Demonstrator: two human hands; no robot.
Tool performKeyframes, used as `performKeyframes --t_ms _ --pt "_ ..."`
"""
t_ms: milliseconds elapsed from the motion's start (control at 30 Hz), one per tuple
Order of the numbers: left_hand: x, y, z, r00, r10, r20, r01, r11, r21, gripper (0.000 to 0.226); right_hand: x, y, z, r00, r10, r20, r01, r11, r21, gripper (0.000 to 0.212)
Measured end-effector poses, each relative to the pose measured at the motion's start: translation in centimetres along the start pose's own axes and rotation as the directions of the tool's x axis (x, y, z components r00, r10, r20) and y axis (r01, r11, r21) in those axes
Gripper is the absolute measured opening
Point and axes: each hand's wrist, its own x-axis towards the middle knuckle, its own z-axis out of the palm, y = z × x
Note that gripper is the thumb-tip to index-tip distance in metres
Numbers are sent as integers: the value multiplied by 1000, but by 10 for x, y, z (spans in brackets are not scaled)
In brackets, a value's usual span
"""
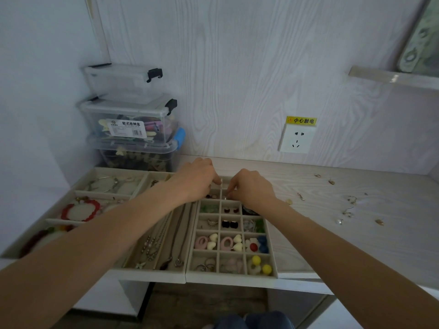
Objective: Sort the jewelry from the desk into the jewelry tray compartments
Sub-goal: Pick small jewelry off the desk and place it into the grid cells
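A beige grid tray (231, 277) holds earrings and rings in small compartments. Both hands hover over its far rows. My left hand (197, 179) pinches a tiny pale earring (221, 181) at its fingertips. My right hand (251, 187) curls its fingers down onto a small silvery piece (225, 198) at a compartment wall. Loose jewelry lies on the desk to the right, such as a hook earring (301, 197), a pearl piece (339, 221) and a gold piece (379, 222). The hands hide the tray's far compartments.
A necklace tray (152, 271) sits left of the grid tray, and a bracelet tray (78, 193) with a red bracelet lies further left. Stacked clear storage boxes (133, 119) stand at the back left. A wall socket (297, 138) is behind the desk.
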Motion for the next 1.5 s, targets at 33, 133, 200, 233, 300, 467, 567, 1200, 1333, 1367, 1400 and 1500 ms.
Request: performKeyframes --t_ms 33,133,200,233,300,467,567,1200,1333,1367,1400,1500 --pt "0 0 0 1000 0 -3 0 1000 -7 45 0 0 1 1000 -1 4 1 1000 -3 15" --pt "0 1 2 1000 2 -9 -2 1000 -24 46 1 0 1 1000 -7 15 7 1000 3 14" --pt "0 2 3 1000 6 -12 -6 1000 -21 46 1 0 1 1000 -25 14 25 1000 7 12" --pt "0 2 3 1000 8 -15 -9 1000 -17 45 0 0 0 999 -34 12 34 999 9 12" --pt "1 1 3 1000 16 -23 -16 1000 -4 46 0 1 0 999 -49 9 48 999 12 10" --pt "2 0 4 1000 18 7 -18 999 27 45 0 5 -4 998 -70 -6 70 993 91 7" --pt "0 0 3 999 7 35 -9 999 37 47 -1 6 -9 995 -94 -15 95 988 122 8" --pt "0 4 -3 996 -16 87 12 999 39 53 0 5 -11 994 -102 32 101 994 40 10" --pt "0 4 -2 996 -19 82 17 999 31 50 2 1 -3 997 -76 24 77 997 -5 14" --pt "0 4 -2 997 -24 79 21 999 30 49 3 0 -2 997 -75 20 75 997 -11 14" --pt "0 4 -1 997 -28 75 26 999 31 48 3 0 0 997 -75 18 75 997 -17 13" --pt "1 3 0 997 -38 71 36 999 28 47 3 0 1 997 -79 14 79 997 -24 13"
